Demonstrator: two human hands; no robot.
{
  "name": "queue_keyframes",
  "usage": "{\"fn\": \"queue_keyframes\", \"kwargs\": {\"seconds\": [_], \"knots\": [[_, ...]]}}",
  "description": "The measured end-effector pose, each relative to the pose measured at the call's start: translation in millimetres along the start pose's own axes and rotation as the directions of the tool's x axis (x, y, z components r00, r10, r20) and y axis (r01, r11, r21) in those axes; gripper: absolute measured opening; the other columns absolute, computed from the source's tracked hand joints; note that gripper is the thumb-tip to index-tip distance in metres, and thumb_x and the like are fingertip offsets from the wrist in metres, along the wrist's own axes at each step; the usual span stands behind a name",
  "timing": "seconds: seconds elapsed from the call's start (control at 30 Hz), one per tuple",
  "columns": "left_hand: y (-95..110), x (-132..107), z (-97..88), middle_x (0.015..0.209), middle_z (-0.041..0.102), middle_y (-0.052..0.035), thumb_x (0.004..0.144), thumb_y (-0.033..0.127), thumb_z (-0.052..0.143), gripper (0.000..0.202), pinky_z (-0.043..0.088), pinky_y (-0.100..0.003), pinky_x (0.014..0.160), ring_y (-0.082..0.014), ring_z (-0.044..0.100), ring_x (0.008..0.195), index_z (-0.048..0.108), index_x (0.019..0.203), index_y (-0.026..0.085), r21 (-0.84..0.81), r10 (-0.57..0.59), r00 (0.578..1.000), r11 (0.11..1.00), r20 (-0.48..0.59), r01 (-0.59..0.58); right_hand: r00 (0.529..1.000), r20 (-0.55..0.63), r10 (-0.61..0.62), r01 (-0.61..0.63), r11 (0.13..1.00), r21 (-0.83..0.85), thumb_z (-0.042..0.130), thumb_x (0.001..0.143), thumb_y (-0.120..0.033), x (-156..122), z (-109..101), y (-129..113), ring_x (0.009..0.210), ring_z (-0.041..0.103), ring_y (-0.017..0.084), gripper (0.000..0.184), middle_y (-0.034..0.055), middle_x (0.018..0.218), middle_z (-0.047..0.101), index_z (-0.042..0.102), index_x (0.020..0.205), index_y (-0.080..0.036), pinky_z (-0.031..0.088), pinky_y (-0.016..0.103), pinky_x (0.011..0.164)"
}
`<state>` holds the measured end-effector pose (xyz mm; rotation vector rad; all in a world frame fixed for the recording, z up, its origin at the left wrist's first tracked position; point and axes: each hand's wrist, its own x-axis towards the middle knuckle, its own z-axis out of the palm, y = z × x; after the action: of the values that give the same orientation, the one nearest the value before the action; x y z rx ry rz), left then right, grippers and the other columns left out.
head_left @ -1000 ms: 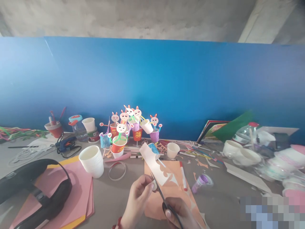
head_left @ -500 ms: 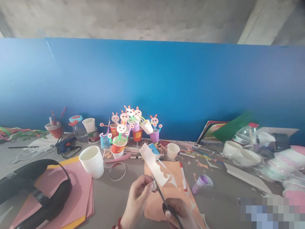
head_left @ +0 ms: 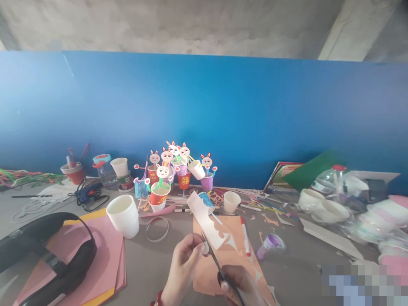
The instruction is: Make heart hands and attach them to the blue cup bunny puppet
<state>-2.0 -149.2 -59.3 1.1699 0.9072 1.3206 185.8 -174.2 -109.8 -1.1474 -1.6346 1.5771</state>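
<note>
Between thumb and fingers, my left hand [head_left: 186, 261] pinches a small, whitish round piece of paper [head_left: 205, 247]. A pair of black-handled scissors [head_left: 217, 264] is gripped in my right hand [head_left: 240, 282], its blades pointing up and left, right at the edge of that piece. Whether the blades are parted I cannot tell. Beneath both hands lies an orange sheet of paper [head_left: 204, 276]. A white paper strip [head_left: 204, 214] with scalloped cut-outs rests on its upper part, beside a white marker with red ends [head_left: 245, 240].
Several paper cups with rabbit faces [head_left: 162, 171] stand before the blue panel [head_left: 223, 106]. Left are stacked white cups [head_left: 123, 216], a tape roll [head_left: 157, 229], pink sheets [head_left: 105, 250] and a black headset [head_left: 79, 263]. A purple container [head_left: 267, 246] and plastic-wrapped cups [head_left: 331, 212] lie right.
Both hands, the round paper piece and the scissors stay almost where they were. The view has shifted only very slightly.
</note>
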Motion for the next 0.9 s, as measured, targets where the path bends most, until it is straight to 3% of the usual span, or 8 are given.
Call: {"fn": "queue_keyframes", "kwargs": {"seconds": [0.5,0.9], "knots": [[0.7,1.2,-1.4,0.069,0.059,-0.0009,0.086,0.049,0.065,0.035,0.044,-0.028,0.07,-0.0172,0.054,0.069,0.059,0.069,0.019,0.0,0.011,1.0,1.0,-0.021,-0.011,0.996,-0.088,0.022,-0.029,0.997,-0.074,0.043,0.072,-0.091,-0.5,3.9,2.5,0.041,0.027,0.007,0.069,-0.0104,0.047,0.03,0.045,0.068,-0.023,0.014,0.025,0.042],[1.0,0.3,0.3,0.068,0.059,-0.0005,0.085,0.049,0.066,0.035,0.044,-0.027,0.07,-0.0169,0.054,0.069,0.06,0.069,0.019,-0.022,0.01,1.0,1.0,-0.021,-0.011,0.995,-0.086,0.054,-0.056,0.998,-0.024,0.043,0.071,-0.091,-3.7,4.8,4.9,0.045,0.03,0.007,0.071,-0.0096,0.053,0.035,0.049,0.08,-0.021,0.017,0.023,0.044]]}}
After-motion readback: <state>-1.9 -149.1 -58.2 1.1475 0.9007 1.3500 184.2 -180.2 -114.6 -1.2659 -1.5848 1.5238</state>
